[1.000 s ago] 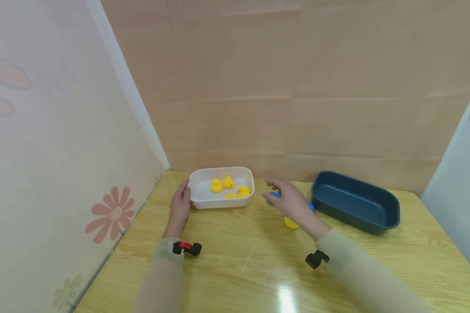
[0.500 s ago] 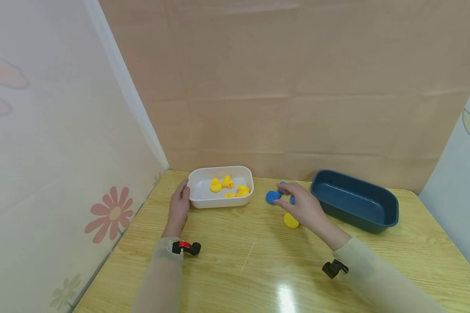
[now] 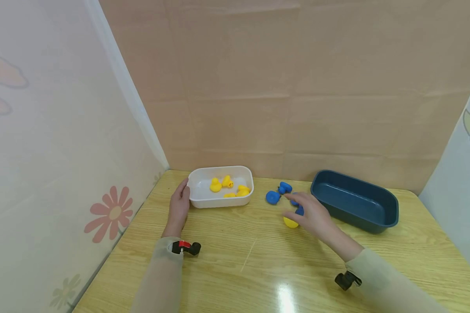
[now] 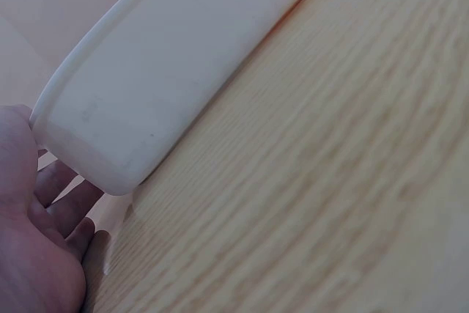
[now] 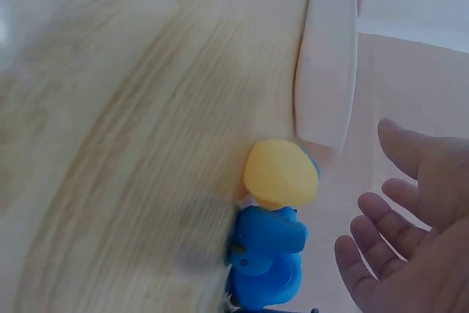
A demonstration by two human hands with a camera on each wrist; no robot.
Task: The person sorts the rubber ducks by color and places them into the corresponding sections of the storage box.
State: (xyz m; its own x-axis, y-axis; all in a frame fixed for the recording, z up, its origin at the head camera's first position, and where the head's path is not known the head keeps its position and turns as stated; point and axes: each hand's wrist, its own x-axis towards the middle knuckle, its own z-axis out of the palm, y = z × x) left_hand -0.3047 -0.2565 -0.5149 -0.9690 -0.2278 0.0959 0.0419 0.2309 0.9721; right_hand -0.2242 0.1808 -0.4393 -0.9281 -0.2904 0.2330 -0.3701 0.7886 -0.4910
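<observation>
My left hand (image 3: 179,204) grips the left end of a white plastic tub (image 3: 221,203), thumb at the rim. Inside the tub lie several yellow rubber ducks (image 3: 216,185). My right hand (image 3: 311,216) hovers over a loose group of small toys, its fingers spread and holding nothing. Among them are a blue toy (image 3: 273,198), another blue toy (image 3: 285,188) and a rounded yellow toy (image 3: 290,222). In the right wrist view, a blue animal-shaped toy (image 5: 265,243) lies close to the yellow one. My hand partly hides the toys in the head view.
A dark blue tub (image 3: 354,200) stands at the right, close behind the right hand. The wooden table (image 3: 227,252) ends at a brown backdrop (image 3: 235,108). A white flowered sheet (image 3: 82,130) borders its left side.
My right hand has moved right and toward me, from near the white tub to over the toys, uncovering the two leftmost blue ones. The left hand and white tub stay put.
</observation>
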